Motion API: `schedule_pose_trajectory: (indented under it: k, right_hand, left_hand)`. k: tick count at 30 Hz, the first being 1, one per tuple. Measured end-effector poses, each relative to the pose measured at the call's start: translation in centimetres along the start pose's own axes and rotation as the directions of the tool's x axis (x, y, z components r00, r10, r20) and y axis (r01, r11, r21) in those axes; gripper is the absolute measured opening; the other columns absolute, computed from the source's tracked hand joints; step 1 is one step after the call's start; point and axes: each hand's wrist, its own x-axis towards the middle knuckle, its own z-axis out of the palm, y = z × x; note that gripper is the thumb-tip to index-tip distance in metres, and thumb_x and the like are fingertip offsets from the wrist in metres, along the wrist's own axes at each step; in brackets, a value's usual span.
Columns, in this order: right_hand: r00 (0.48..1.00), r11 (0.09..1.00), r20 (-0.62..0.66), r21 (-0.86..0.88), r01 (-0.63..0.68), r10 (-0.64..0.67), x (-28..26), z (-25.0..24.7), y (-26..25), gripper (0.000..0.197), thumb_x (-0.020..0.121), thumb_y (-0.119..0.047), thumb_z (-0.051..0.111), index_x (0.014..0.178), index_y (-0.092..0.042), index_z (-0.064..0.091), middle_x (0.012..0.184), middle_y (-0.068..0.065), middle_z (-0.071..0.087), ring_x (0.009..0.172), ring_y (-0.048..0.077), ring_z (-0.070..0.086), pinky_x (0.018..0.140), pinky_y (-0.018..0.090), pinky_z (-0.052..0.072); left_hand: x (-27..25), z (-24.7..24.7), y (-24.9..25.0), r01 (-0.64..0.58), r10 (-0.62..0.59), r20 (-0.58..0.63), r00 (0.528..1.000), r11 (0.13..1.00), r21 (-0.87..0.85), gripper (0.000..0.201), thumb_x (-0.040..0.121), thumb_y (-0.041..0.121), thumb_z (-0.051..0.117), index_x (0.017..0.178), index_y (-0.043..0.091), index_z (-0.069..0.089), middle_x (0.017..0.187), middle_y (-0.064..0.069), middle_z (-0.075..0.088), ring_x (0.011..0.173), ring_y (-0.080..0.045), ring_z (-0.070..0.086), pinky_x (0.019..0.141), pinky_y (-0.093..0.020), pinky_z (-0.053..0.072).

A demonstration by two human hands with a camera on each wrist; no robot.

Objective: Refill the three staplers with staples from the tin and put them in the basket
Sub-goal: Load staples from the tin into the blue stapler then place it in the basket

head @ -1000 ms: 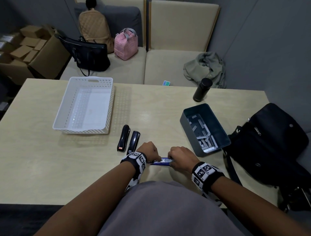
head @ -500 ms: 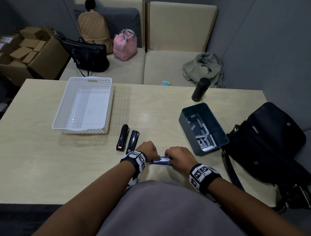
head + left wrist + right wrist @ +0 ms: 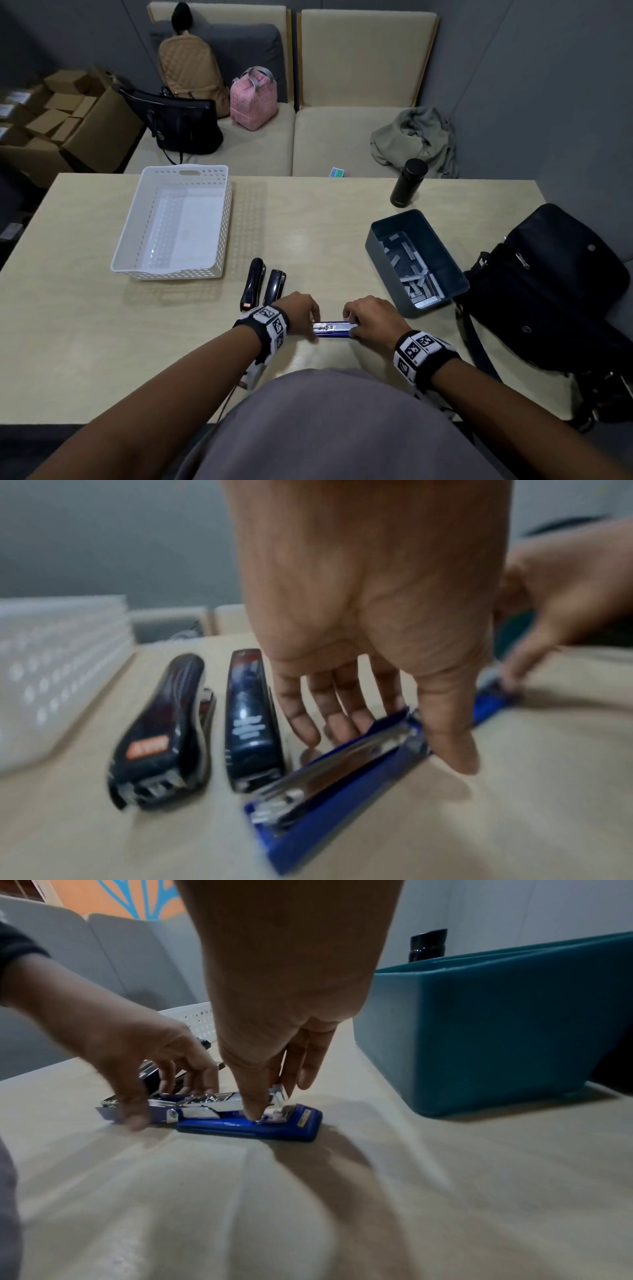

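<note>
A blue stapler [image 3: 330,329] lies opened out flat near the table's front edge, its metal magazine showing. My left hand [image 3: 303,313] pinches its left end, the cover [image 3: 342,777], between thumb and fingers. My right hand [image 3: 368,322] pinches the magazine's front end over the blue base [image 3: 246,1125]. Two black staplers [image 3: 252,284] [image 3: 275,286] lie closed side by side just left of my left hand. The white basket [image 3: 226,222] stands at the back left with nothing in it. The open grey-blue tin [image 3: 376,246] at the right holds several staple strips [image 3: 416,277].
A black bottle [image 3: 407,183] stands behind the tin. A black bag [image 3: 548,291] sits on the table's right edge, close to the tin. Beyond the table is a bench with bags and a jacket [image 3: 416,140]. Bare tabletop lies between basket and tin.
Both hands have stayed on the blue stapler; slightly more of it shows between them now. Nothing else on the table has moved.
</note>
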Motion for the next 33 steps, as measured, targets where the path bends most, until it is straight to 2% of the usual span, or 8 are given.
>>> schedule_pose_trajectory:
  k: [4,8,14,17,20,24,28,33]
  right_hand:
    - [0.999,0.999,-0.033,0.047,-0.006,0.007,0.2,-0.6,1.0,0.025,0.079,-0.021,0.068,0.103,-0.02,0.066,0.1,-0.002,0.069,0.088,0.018,0.062,0.069,0.027,0.045]
    - [0.999,0.995,-0.044,0.098,0.017,-0.013,0.0,-0.7,1.6,0.023,0.081,-0.019,0.067,0.104,-0.02,0.064,0.1,-0.003,0.065,0.088,0.015,0.058,0.069,0.023,0.038]
    - [0.995,0.97,-0.1,0.242,0.027,-0.003,0.1,-0.4,1.2,0.021,0.079,-0.024,0.064,0.099,-0.029,0.063,0.093,-0.012,0.057,0.085,0.01,0.055,0.074,0.031,0.051]
    - [0.997,0.919,0.083,0.393,-0.042,0.01,0.9,-0.7,1.2,0.057,0.066,-0.03,0.077,0.118,-0.037,0.054,0.107,-0.013,0.054,0.1,0.007,0.054,0.085,0.033,0.054]
    - [0.971,0.933,0.237,0.346,-0.098,0.014,1.7,-1.0,1.8,0.106,0.049,-0.037,0.088,0.14,-0.034,0.034,0.126,-0.003,0.043,0.118,0.014,0.043,0.1,0.036,0.045]
    - [0.939,0.878,0.343,0.437,-0.195,0.037,1.9,-1.2,2.7,0.119,0.049,-0.023,0.092,0.147,-0.033,0.025,0.132,0.0,0.04,0.123,0.019,0.047,0.101,0.038,0.048]
    - [0.905,0.785,0.425,0.555,-0.275,0.017,1.8,-1.1,2.5,0.103,0.061,-0.031,0.087,0.147,-0.027,0.029,0.121,0.003,0.05,0.109,0.022,0.058,0.1,0.035,0.048]
    - [0.886,0.725,0.462,0.597,-0.344,0.04,2.5,-1.8,0.7,0.069,0.077,-0.046,0.072,0.134,-0.018,0.048,0.122,0.005,0.062,0.11,0.02,0.061,0.096,0.03,0.046]
  left_hand:
    - [-1.9,1.6,-1.3,-0.087,0.14,-0.108,0.984,0.915,0.393,0.03,0.088,0.025,0.06,0.116,0.016,0.056,0.109,-0.009,0.064,0.097,-0.032,0.064,0.071,-0.039,0.051]
    - [-3.2,0.9,-1.5,-0.089,0.173,-0.182,0.968,0.914,0.395,0.024,0.093,0.028,0.055,0.111,0.013,0.06,0.107,-0.009,0.065,0.096,-0.031,0.065,0.073,-0.037,0.049]
    - [-3.0,-2.6,0.3,-0.07,0.186,-0.278,0.942,0.922,0.382,0.022,0.082,0.019,0.06,0.103,0.013,0.064,0.1,-0.009,0.069,0.089,-0.031,0.066,0.068,-0.033,0.046]
    - [-2.3,-3.4,2.5,-0.115,0.22,-0.313,0.924,0.94,0.322,0.019,0.08,0.021,0.062,0.098,0.014,0.064,0.092,-0.009,0.07,0.083,-0.031,0.066,0.063,-0.034,0.048]
    - [-1.4,-2.8,4.3,-0.158,0.235,-0.316,0.919,0.955,0.251,0.025,0.083,0.029,0.065,0.103,0.014,0.062,0.1,-0.008,0.068,0.089,-0.03,0.064,0.067,-0.034,0.045]
    - [0.0,-0.1,3.6,-0.036,0.088,-0.174,0.981,0.958,0.283,0.057,0.079,0.028,0.075,0.128,0.013,0.049,0.125,-0.013,0.05,0.111,-0.033,0.053,0.082,-0.043,0.051]
    - [0.1,1.1,2.7,-0.046,0.13,-0.188,0.974,0.918,0.394,0.036,0.093,0.013,0.055,0.128,0.009,0.048,0.127,-0.016,0.048,0.11,-0.034,0.053,0.076,-0.043,0.05]
    - [-0.2,-1.1,1.9,-0.154,0.243,-0.213,0.946,0.918,0.364,0.033,0.088,-0.002,0.051,0.12,0.006,0.052,0.116,-0.018,0.054,0.095,-0.039,0.063,0.071,-0.046,0.051]
